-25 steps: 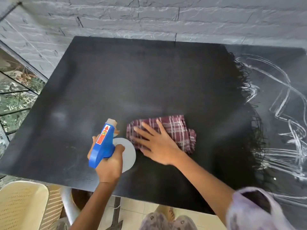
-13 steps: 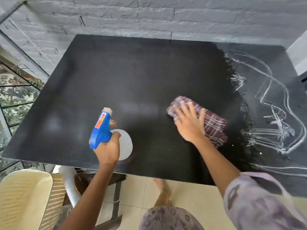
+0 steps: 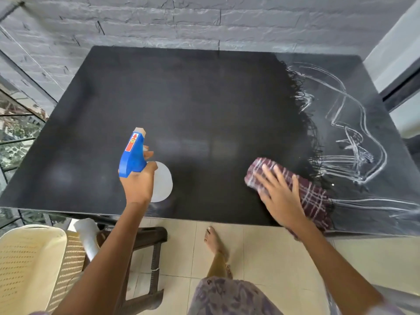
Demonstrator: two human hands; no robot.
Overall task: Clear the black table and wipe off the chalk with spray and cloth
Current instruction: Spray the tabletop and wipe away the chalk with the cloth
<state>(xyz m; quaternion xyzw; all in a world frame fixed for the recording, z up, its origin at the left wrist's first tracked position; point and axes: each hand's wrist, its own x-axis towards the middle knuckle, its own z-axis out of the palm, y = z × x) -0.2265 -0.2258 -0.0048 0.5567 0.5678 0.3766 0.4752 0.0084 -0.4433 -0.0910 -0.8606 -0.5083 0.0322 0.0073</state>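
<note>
- We locate a cream perforated chair (image 3: 29,264) at 8 o'clock of the view, off the table.
- A dark stool (image 3: 145,264) stands on the tiled floor (image 3: 261,253) at 7 o'clock, partly under the table's near edge.
- The left hand (image 3: 138,183) is clamped on the spray bottle (image 3: 134,153), with fingers curled round its neck and one finger at the trigger. The blue head points toward 12 o'clock. The white body shows beside the hand, over the table's near-left area. We cannot tell whether the bottle touches the surface.
- The black table (image 3: 193,105) fills the centre of the view. Its left and middle areas show plain black.
- A bare foot (image 3: 214,241) stands on the floor at 6 o'clock.
- The right hand (image 3: 279,194) lies flat, fingers straight and spread apart, pressing down on the cloth (image 3: 313,196).
- The cloth is maroon plaid and bunched. It sits at 4 o'clock of the table, reaching the near edge, at the border between the black area and the chalk.
- White chalk lines (image 3: 354,142) cover the table's right part, from 2 to 4 o'clock.
</note>
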